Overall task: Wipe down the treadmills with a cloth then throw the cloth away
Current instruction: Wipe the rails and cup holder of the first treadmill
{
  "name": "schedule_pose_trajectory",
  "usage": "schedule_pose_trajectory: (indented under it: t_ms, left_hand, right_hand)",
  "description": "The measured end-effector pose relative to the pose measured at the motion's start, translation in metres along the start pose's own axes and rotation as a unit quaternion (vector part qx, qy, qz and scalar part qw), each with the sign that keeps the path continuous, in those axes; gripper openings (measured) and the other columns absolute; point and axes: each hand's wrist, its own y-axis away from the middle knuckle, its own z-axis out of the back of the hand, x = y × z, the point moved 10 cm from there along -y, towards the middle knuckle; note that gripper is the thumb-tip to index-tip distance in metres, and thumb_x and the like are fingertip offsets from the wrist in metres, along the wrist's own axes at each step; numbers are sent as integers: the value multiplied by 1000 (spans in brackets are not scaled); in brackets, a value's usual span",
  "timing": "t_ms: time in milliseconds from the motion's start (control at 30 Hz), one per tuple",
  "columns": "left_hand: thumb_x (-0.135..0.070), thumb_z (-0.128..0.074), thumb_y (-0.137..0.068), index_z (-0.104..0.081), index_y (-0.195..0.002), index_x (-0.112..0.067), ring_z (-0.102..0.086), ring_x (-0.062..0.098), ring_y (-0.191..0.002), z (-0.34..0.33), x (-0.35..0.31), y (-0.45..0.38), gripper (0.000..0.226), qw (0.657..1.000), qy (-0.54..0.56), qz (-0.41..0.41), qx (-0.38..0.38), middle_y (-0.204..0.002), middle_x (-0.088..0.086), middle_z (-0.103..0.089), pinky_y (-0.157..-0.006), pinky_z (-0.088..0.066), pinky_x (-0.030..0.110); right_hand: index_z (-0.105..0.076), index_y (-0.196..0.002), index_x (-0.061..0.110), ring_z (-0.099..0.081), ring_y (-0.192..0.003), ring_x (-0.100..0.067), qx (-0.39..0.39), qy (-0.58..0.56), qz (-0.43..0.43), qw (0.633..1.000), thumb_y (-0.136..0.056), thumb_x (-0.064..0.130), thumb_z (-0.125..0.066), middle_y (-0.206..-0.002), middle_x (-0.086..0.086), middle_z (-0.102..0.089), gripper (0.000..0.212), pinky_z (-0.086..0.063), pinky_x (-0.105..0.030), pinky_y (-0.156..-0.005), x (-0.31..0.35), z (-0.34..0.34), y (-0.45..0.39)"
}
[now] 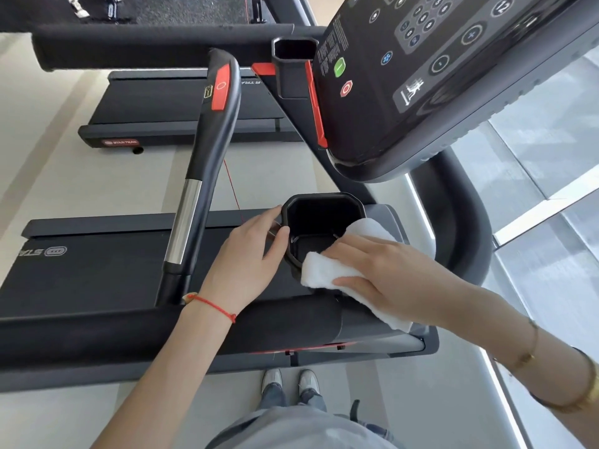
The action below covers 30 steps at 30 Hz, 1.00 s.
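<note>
The right hand (372,270) lies spread and nearly flat on the white cloth (327,270), pressing it over the near right rim of the treadmill's black cup holder (319,218). The left hand (252,254) steadies the holder's left rim, thumb and fingers curled on its edge. To do this well, I would work the cloth round the whole rim, then push a fold into the well and corners, keeping the left grip firm.
</note>
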Motion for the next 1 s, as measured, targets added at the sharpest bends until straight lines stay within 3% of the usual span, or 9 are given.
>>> schedule_pose_trajectory:
  t_ms: [233,433,533,700,867,933,1000]
  left_hand:
    - [-36,-42,-100,-46,-144,-24,-59,12,-109,-2,2,-1,45,1000,4,8,4,-120,-6,-62,-96,-50,35]
    - [-37,-43,-99,-47,-143,-25,-59,12,-108,0,3,0,46,1000,1,6,2,-121,-8,-62,-96,-49,31]
    - [-38,-43,-99,-46,-143,-25,-59,13,-110,0,3,-1,46,1000,0,7,3,-124,-6,-62,-99,-48,34]
    - [-35,-43,-101,-46,-144,-24,-59,10,-103,0,-2,0,45,1000,-2,-5,-1,-117,-9,-62,-95,-50,31]
    - [-36,-41,-101,-43,-147,-25,-60,10,-107,-1,-3,1,47,1000,-11,-6,7,-121,-6,-62,-96,-48,27]
    - [-36,-41,-101,-42,-147,-24,-60,11,-106,-1,-4,1,47,1000,-10,-9,7,-120,-6,-62,-96,-48,26]
    - [-35,-41,-101,-43,-146,-24,-60,11,-103,-1,-5,1,46,1000,-9,-11,6,-116,-7,-62,-95,-49,27]
  right_hand:
    - [-47,-90,16,-53,-75,-18,34,-33,-33,998,-98,50,-32,-85,6,-53,38,-42,-35,-73,9,-15,-39]
    - [-54,-116,21,-54,-95,-13,-53,-53,-27,997,-100,42,-38,-108,11,-55,31,-47,-36,-72,2,-3,-7]
    - [-53,-124,21,-49,-110,-9,-134,-59,-67,987,-100,37,-46,-122,12,-54,29,-44,-22,-79,-5,9,12]
    - [-45,-133,13,-43,-122,-14,-226,-115,-171,952,-99,28,-49,-137,4,-44,37,-28,-12,-91,-18,17,29]
    - [-43,-134,6,-40,-129,-19,-328,-133,-211,911,-99,25,-46,-142,-4,-38,40,-28,-17,-104,-19,34,47]
    - [-39,-137,7,-36,-132,-18,-315,-153,-223,910,-100,26,-45,-145,-4,-34,42,-28,-20,-105,-26,33,43]
    - [-36,-140,8,-36,-131,-19,-250,-181,-238,921,-100,30,-44,-146,-2,-32,46,-24,-13,-98,-33,18,27]
